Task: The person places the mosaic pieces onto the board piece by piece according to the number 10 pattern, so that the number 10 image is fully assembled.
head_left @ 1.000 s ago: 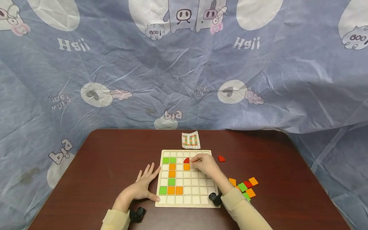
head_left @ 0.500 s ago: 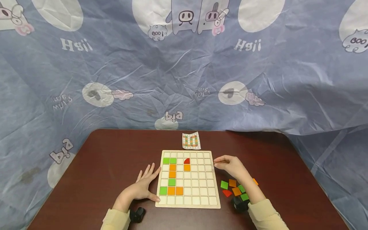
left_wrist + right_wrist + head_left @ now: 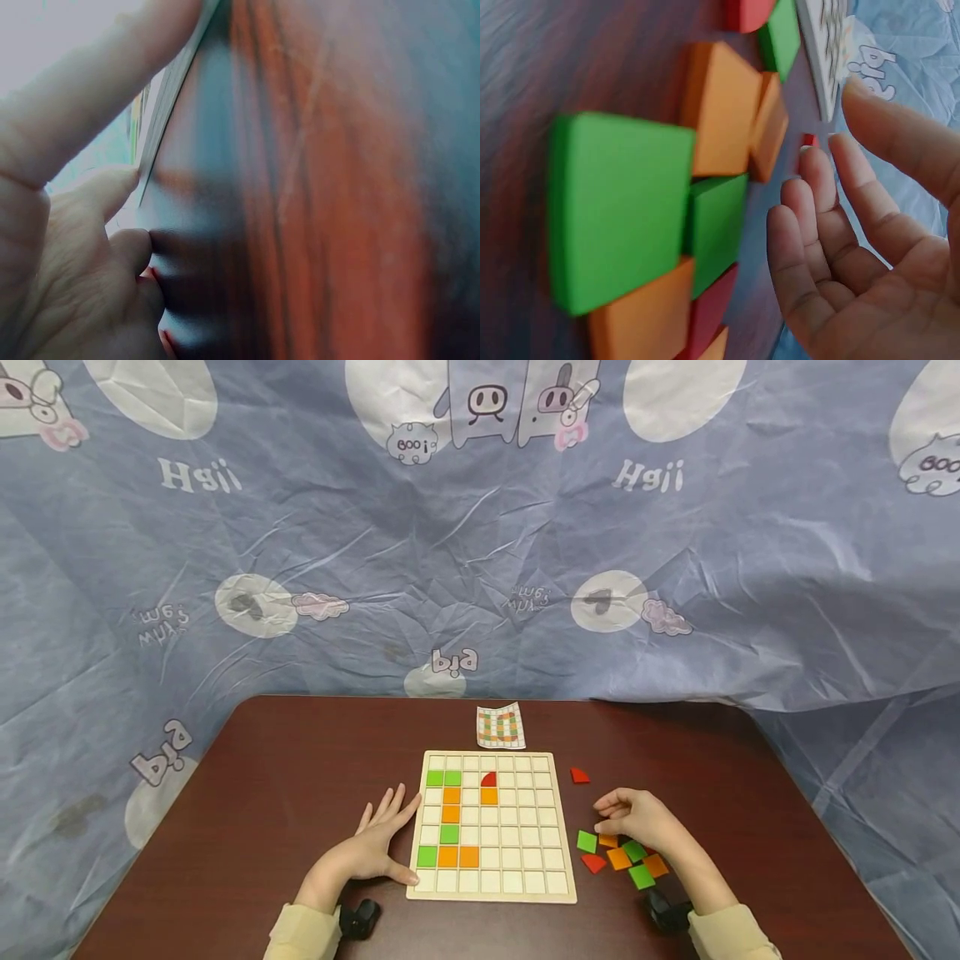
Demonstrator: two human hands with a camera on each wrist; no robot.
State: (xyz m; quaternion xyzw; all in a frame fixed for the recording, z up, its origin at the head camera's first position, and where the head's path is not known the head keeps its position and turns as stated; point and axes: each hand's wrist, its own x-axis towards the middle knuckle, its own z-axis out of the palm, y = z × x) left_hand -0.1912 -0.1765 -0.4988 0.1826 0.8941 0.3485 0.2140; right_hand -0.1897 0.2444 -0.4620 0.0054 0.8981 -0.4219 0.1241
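My left hand (image 3: 369,846) rests with fingers spread at the left side of the pale wooden grid board (image 3: 491,882), thumb at its near corner. In the left wrist view the thumb and fingers lie against the dark table along the board's edge. Right of the board, my right hand (image 3: 637,817) hovers by a group of loose tiles, fingers loosely bent, holding nothing. The right wrist view shows the thumb apart from the fingertips. Near them lie a green square tile (image 3: 622,210), an orange tile (image 3: 724,105) and a red quarter-round tile (image 3: 593,863).
Another red quarter-round tile (image 3: 580,775) lies alone past the pile. On the board sit several green and orange squares and one red quarter-round (image 3: 489,779). A paper pattern card (image 3: 501,727) lies behind it on the dark table (image 3: 300,768). A printed cloth (image 3: 420,543) hangs behind.
My right hand has moved off the board to the right and toward the loose tiles, exposing the lone red quarter-round tile. My left hand stays at the board's edge.
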